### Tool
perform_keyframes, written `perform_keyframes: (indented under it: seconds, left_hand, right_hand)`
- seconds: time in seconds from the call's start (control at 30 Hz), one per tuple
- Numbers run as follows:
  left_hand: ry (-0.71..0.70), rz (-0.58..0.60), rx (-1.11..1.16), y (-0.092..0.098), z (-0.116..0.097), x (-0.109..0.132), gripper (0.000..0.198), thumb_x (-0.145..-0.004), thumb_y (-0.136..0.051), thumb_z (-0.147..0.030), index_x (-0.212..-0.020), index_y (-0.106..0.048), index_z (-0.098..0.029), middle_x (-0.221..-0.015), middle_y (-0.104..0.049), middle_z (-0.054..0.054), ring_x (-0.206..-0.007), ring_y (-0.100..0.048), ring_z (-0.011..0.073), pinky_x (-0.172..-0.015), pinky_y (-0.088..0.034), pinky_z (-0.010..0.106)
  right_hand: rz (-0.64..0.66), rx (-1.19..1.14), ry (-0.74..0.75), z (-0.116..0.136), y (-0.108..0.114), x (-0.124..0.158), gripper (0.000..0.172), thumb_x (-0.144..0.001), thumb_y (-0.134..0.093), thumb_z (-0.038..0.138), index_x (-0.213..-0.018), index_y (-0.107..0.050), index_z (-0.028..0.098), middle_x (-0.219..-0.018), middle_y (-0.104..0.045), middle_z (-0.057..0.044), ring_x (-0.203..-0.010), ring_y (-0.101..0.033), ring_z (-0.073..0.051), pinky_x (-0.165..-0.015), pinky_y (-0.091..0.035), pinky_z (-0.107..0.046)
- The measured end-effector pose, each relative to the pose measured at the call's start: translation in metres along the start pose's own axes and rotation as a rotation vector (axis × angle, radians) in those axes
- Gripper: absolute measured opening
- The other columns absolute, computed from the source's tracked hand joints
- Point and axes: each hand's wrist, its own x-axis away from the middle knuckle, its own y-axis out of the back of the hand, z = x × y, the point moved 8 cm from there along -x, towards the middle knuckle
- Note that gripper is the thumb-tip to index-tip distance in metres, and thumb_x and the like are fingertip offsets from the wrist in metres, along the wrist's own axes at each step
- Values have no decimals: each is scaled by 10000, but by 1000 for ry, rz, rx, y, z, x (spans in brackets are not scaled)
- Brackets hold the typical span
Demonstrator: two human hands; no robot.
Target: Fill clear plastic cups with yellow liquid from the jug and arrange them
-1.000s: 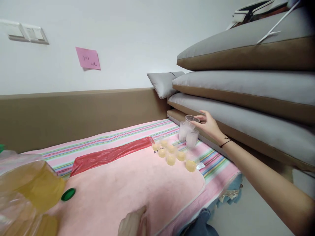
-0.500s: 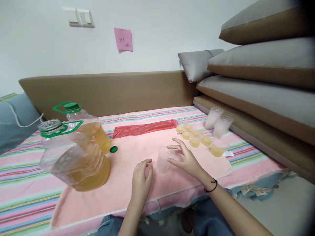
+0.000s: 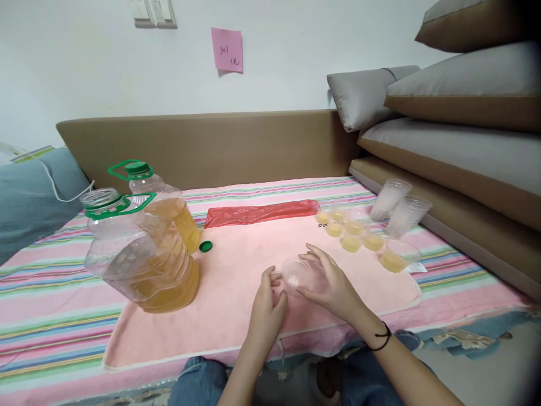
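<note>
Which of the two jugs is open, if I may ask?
The nearer jug: its mouth is bare, while the farther jug wears a green cap.

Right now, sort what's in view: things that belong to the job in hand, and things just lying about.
Likely in the job: clear cup between left hand and right hand; cups of yellow liquid; stacked cups; open jug; capped jug; loose green cap.

Likely just lying about: red plastic; pink note; grey pillow; large cushions.

The hands [image 3: 340,287] partly hide the clear cup [image 3: 295,274]; the top edge crops the wall switches [image 3: 155,12].
</note>
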Motion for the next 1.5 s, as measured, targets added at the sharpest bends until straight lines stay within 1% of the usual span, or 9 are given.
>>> perform_keyframes:
  seconds: [0.13, 0.57, 0.7, 0.8, 0.97, 1.1, 1.23, 1.33, 1.5]
  left_hand:
    - [7, -50, 36, 3, 5, 2, 556, -795, -476, -145, -1328, -320, -168, -1219, -587, 135, -1114, -577, 198, -981, -425, 412]
    - [16, -48, 16, 9, 0, 6, 541, -798, -447, -142, -1320, -305, -152, -1241, -556, 153, -1122, -555, 205, -998, -395, 424]
    - [-16, -94, 10, 13, 0, 6, 535, -790, -457, -126, -1309, -331, -158, -1221, -578, 145, -1125, -568, 203, -982, -415, 419]
    - [-83, -184, -2, 21, -4, 6, 498, -786, -471, -115, -1272, -385, -181, -1181, -615, 122, -1094, -596, 205, -938, -451, 413]
    - [-160, -357, -33, 43, -17, 11, 399, -818, -450, -120, -1210, -452, -192, -1230, -584, 120, -1150, -556, 214, -970, -436, 433]
    - [-302, -616, -135, 78, -38, 26, 331, -853, -448, -126, -1175, -482, -194, -1229, -558, 126, -1193, -504, 219, -1018, -394, 450]
    - [-437, -940, -257, 118, -53, 52, 275, -856, -485, -117, -1118, -509, -196, -1226, -551, 129, -1210, -484, 221, -1051, -363, 451]
    - [-401, -1143, -251, 148, -46, 68, 282, -849, -510, -131, -1123, -503, -199, -1263, -520, 133, -1259, -444, 230, -1093, -316, 469]
    - [-242, -1321, -108, 189, -16, 83, 399, -825, -540, -167, -1209, -441, -204, -1370, -429, 131, -1351, -347, 231, -1154, -226, 462]
  right_hand:
    - [14, 29, 10, -3, 0, 1, 849, -687, -765, 380, -1408, -325, 294, -1269, -604, -98, -1228, -537, -287, -1057, -401, -490]
    - [26, -90, -14, -12, 3, 3, 830, -707, -769, 365, -1392, -316, 249, -1323, -584, -129, -1267, -509, -272, -1074, -372, -491]
    - [-150, -258, -2, -13, 22, 1, 591, -785, -700, 345, -1303, -432, 248, -1251, -626, -119, -1186, -570, -240, -1036, -410, -477]
    - [-375, -398, -39, -20, 41, 2, 370, -819, -662, 331, -1162, -552, 243, -1030, -700, -67, -1006, -652, -209, -943, -474, -435]
    - [-617, -497, -122, -16, 49, 8, 167, -701, -771, 302, -803, -673, 213, -722, -690, 11, -693, -670, -163, -684, -519, -308]
    - [-527, -483, -118, 15, 26, 7, 94, -746, -736, 306, -723, -709, 219, -599, -700, 21, -592, -671, -158, -612, -517, -289]
    - [-285, -509, 10, 65, -22, 1, 111, -832, -646, 289, -781, -732, 241, -706, -757, -8, -743, -706, -188, -714, -548, -319]
    - [-99, -553, 117, 99, -64, -4, 74, -801, -671, 246, -778, -742, 242, -794, -765, -31, -807, -706, -207, -757, -557, -345]
    - [52, -612, 23, 118, -123, -25, 85, -772, -695, 293, -719, -720, 231, -658, -733, -19, -661, -705, -208, -675, -574, -359]
